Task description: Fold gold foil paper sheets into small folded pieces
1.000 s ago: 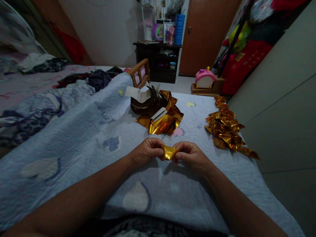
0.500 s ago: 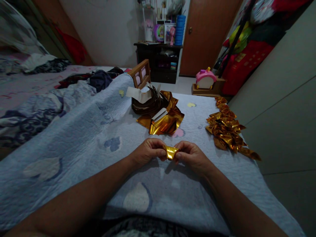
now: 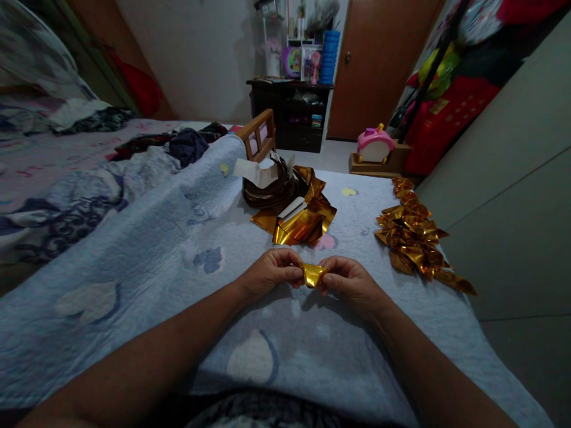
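Observation:
Between my two hands is a small folded piece of gold foil paper [image 3: 313, 274], its shiny face turned up. My left hand [image 3: 277, 270] pinches its left end between thumb and fingers. At the other end, my right hand [image 3: 350, 280] grips it the same way. Just beyond lie loose gold foil sheets [image 3: 307, 220], with a small white-and-dark piece [image 3: 292, 209] on top. Behind them sits a stack of dark-edged paper [image 3: 267, 187] with pale sheets curling up. Folded gold foil pieces [image 3: 413, 238] lie in a row along the right side of the bed.
A pale blue quilt [image 3: 173, 261] with heart shapes covers the bed. A wooden bed rail [image 3: 257, 135] rises at the far edge. Beyond stand a dark cabinet [image 3: 289, 128] and a pink toy [image 3: 375, 144]. A pale wardrobe panel [image 3: 513, 226] is on the right.
The whole view has shifted slightly, so everything sits a little further right. Both hands keep their pinch on the folded foil paper, which looks slightly turned.

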Motion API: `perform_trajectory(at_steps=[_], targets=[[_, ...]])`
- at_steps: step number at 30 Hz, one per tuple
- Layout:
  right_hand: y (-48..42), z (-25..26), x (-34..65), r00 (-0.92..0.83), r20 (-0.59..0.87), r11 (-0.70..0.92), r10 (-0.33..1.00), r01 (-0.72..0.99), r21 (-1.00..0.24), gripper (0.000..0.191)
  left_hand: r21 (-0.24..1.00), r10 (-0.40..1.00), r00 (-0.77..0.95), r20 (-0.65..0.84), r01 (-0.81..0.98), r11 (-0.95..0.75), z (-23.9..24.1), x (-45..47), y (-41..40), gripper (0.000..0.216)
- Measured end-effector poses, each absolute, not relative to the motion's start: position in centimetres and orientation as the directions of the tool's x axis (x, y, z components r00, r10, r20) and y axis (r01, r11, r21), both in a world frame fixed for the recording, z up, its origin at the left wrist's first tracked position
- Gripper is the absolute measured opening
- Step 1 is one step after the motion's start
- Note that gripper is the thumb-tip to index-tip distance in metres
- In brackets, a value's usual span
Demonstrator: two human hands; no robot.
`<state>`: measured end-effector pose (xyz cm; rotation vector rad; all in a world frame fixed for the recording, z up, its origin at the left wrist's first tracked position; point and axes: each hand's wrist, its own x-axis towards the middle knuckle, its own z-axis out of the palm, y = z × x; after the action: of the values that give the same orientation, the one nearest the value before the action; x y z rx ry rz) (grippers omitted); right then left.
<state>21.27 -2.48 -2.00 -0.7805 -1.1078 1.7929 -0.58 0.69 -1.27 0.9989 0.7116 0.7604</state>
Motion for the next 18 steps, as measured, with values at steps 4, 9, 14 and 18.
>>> perform_trajectory(at_steps=[4,9,14,18], targets=[[-2.46,-2.10,21.16,-0.433,-0.065,-0.233,0.899,-0.348,-0.908,0.024,0.916,0.815,0.551,-0.179,-0.210,0.342,-1.33,-0.59,0.72,0.038],[-2.40,-2.27,21.07,-0.429,-0.070,-0.235,0.901,-0.343,-0.910,0.023,0.934,0.818,0.551,-0.167,-0.177,0.310,-1.39,-0.71,0.76,0.036],[-2.35,-2.01,21.03,-0.426,-0.062,-0.209,0.903,-0.308,-0.928,0.022,0.939,0.819,0.550,-0.165,-0.166,0.301,-1.31,-0.73,0.72,0.034],[-2.27,-1.92,20.96,-0.421,-0.056,-0.195,0.905,-0.295,-0.935,0.021,0.938,0.830,0.533,-0.166,-0.175,0.300,-1.42,-0.70,0.67,0.036]])
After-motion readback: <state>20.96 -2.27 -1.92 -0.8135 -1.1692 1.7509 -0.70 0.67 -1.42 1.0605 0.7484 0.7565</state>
